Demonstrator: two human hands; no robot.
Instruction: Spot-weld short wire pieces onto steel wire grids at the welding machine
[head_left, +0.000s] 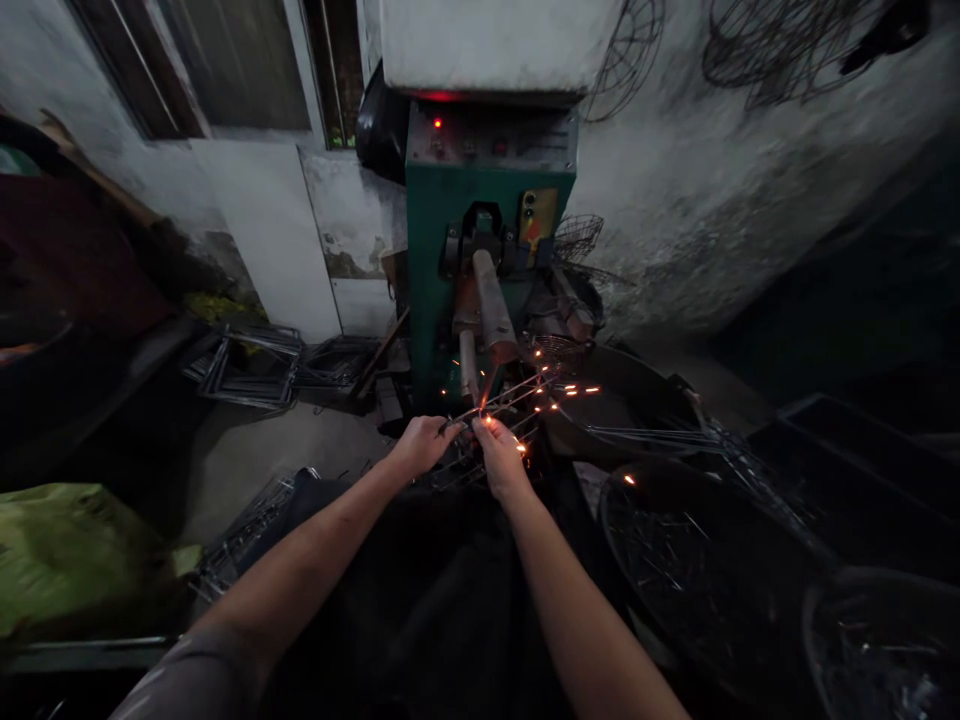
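A green spot welder (pixel 429 290) stands against the wall, its upper electrode arm (pixel 495 310) reaching toward me above a lower arm (pixel 468 365). At the electrode tips, bright orange sparks (pixel 570 390) fly off to the right. My left hand (pixel 424 445) is closed on the left side of a thin metal wire frame (pixel 517 397) just below the tips. Close beside it, my right hand (pixel 502 462) pinches wire at the same spot; the exact piece between its fingers is too small to make out. Both hands hide part of the frame.
Rectangular wire frames (pixel 247 365) are stacked on the floor at left, near a yellow-green sack (pixel 75 550). Dark round basins (pixel 611 510) with short metal rods sit at right. Long wire pieces (pixel 652 435) lie across a basin edge. Wire baskets (pixel 780 40) hang on the wall.
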